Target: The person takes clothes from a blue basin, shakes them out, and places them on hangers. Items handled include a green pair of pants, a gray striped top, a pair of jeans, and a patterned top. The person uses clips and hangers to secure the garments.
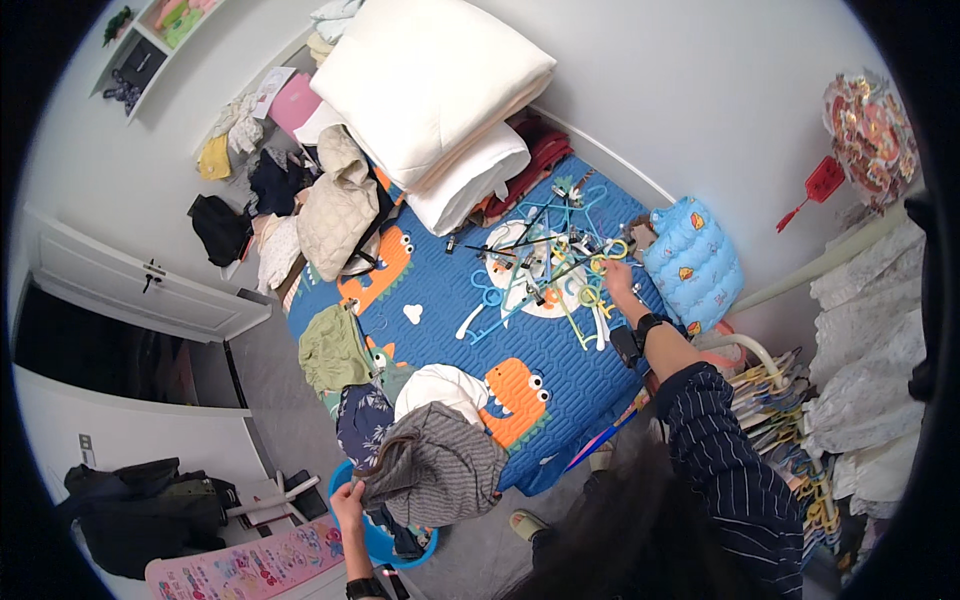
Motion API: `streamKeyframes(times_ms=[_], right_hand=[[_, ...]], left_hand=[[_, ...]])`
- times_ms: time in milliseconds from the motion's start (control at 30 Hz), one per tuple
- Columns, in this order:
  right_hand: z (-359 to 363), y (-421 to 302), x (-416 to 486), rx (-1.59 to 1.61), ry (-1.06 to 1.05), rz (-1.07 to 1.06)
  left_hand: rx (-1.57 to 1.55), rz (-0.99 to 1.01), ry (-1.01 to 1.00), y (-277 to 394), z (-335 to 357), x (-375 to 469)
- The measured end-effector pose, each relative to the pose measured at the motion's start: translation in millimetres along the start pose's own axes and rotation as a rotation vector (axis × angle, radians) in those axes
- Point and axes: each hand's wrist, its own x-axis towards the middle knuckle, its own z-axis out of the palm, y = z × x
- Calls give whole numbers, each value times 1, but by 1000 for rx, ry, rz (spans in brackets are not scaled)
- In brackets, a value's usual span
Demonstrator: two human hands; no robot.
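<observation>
My left hand (349,504) pinches the edge of a grey striped garment (450,465), which hangs over the bed's edge above a blue plastic basin (424,551) with dark clothes in it. My right hand (619,279) reaches to the right side of a heap of plastic clothes hangers (525,255) on the blue dinosaur bedspread (442,315); whether its fingers grip a hanger cannot be told. Beside the grey garment lie a white garment (442,388), a navy leaf-print garment (364,424) and a green garment (334,349).
A folded white quilt (435,82) is at the bed's far end, near a beige quilted jacket (337,217). A light-blue padded garment (694,259) lies by the wall. Many hangers (780,397) hang from a rack at right. A pink printed board (247,559) stands lower left.
</observation>
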Motion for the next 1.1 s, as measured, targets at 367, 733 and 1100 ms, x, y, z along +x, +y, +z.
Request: streamKeyframes(times_ms=[367, 733, 1100], right_hand=[[-16, -263, -91, -913, 254, -1007], [-10, -171, -263, -1579, -365, -971], [31, -141, -289, -932, 241, -737]], left_hand=[[18, 107, 22, -1, -33, -8], [-167, 100, -191, -30, -80, 35], [-148, 244, -285, -21, -99, 41]])
